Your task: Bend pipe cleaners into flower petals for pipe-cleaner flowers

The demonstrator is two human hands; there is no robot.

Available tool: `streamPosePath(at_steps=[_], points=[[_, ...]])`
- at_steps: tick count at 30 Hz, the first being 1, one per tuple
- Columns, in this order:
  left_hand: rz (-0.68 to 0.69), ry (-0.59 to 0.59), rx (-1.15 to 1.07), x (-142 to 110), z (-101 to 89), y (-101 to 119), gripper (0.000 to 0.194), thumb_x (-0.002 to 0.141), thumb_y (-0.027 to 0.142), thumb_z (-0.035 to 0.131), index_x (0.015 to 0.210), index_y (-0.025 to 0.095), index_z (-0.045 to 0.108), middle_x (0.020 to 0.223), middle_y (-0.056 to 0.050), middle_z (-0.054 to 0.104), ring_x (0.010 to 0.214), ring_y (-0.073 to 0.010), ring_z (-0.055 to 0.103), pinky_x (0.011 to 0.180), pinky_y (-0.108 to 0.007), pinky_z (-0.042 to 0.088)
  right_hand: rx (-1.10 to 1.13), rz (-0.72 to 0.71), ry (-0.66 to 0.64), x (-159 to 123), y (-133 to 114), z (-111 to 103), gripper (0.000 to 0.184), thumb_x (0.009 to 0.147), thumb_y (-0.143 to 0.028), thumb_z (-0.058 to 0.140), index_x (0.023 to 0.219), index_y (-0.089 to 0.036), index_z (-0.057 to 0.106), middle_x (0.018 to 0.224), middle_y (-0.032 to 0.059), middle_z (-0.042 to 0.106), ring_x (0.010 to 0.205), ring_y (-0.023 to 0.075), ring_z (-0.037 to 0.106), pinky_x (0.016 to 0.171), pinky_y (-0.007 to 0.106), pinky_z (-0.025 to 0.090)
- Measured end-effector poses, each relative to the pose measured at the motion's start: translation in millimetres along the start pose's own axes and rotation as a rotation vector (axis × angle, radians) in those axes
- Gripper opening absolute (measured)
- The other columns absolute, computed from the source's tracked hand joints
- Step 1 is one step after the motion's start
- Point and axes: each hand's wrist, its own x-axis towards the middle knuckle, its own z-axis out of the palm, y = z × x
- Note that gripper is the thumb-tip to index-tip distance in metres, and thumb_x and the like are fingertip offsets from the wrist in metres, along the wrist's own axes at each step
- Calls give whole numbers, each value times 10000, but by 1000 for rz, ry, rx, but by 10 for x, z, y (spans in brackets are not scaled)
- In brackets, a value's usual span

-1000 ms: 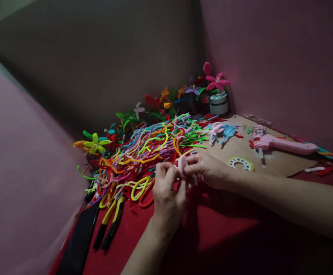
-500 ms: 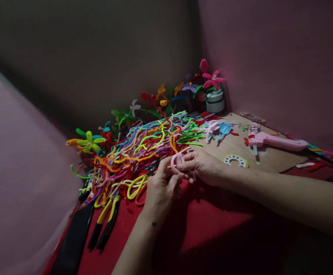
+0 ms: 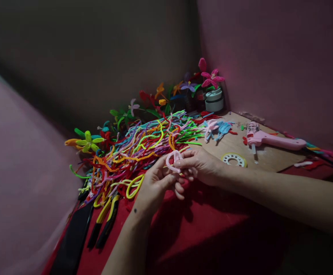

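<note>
Between my two hands is a pale pink pipe cleaner (image 3: 169,162), bent into a rounded loop. My right hand (image 3: 196,164) pinches it at the loop's right side with thumb and forefinger. My left hand (image 3: 159,183) is closed around its lower left side, thumb and fingers meeting just under the loop. Part of the pink piece is hidden by the fingers. Just behind my hands lies a tangled heap of pipe cleaners (image 3: 143,141) in many colours. Yellow scissor handles (image 3: 132,188) stick out from the heap beside my left hand.
Yellow-and-black pliers (image 3: 106,221) and a dark flat object (image 3: 71,240) lie at the left. A pink glue gun (image 3: 277,140) and a tape roll (image 3: 234,160) rest on a wooden board (image 3: 269,162). Pipe-cleaner flowers (image 3: 212,78) stand along the back, near a lidded grey container (image 3: 214,101).
My left hand has shifted slightly left and turned, its lower fingers now showing below the loop. The pink loop has moved a little left and faces the camera more.
</note>
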Motion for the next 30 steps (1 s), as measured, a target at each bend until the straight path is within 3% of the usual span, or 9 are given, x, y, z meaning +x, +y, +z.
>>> streamPosePath(at_steps=[3,7,14,17,21,25,30], points=[[7,56,76,4,21,-5,470,757,231,578,1210,198,456,643,0,575,447,-104,529,371,-235,493,10,19,18,9,-1,-11,128,618,-190,659,618,-98,570,480,-21,500,381,50,401,327,178,276],[-22,127,160,31,62,-6,475,723,203,593,1180,199,466,645,17,567,428,-90,510,363,-224,483,11,24,45,14,-2,-21,111,620,-163,635,572,-112,548,450,-33,468,365,44,366,323,181,264],[-92,61,189,43,21,0,505,727,230,598,1199,175,428,602,20,564,395,-101,507,338,-216,446,68,73,18,7,-11,-15,95,605,-150,627,582,-105,547,508,1,524,404,54,439,334,167,305],[-158,-18,216,26,-9,21,457,742,264,592,1165,159,456,611,13,562,409,-106,522,354,-222,453,75,53,43,13,5,-31,69,613,-136,613,594,-107,552,515,4,527,403,55,431,333,172,292],[-235,-47,258,3,-47,58,265,744,276,589,961,128,548,630,-1,573,372,-76,498,324,-180,409,36,31,50,17,26,-50,61,620,-132,591,578,-111,551,511,6,532,394,59,425,349,185,277],[-307,-79,160,-11,-63,63,162,722,258,611,781,124,541,604,-6,574,380,-79,511,335,-179,422,-24,-27,17,8,18,-54,88,646,-142,550,564,-110,557,512,17,548,376,63,419,355,201,268],[-252,-100,116,-7,-23,26,245,761,359,572,892,153,549,617,-12,601,426,-113,560,366,-210,453,-25,-41,-31,4,-20,-42,109,668,-154,541,568,-115,564,460,-11,507,363,61,406,345,198,256]])
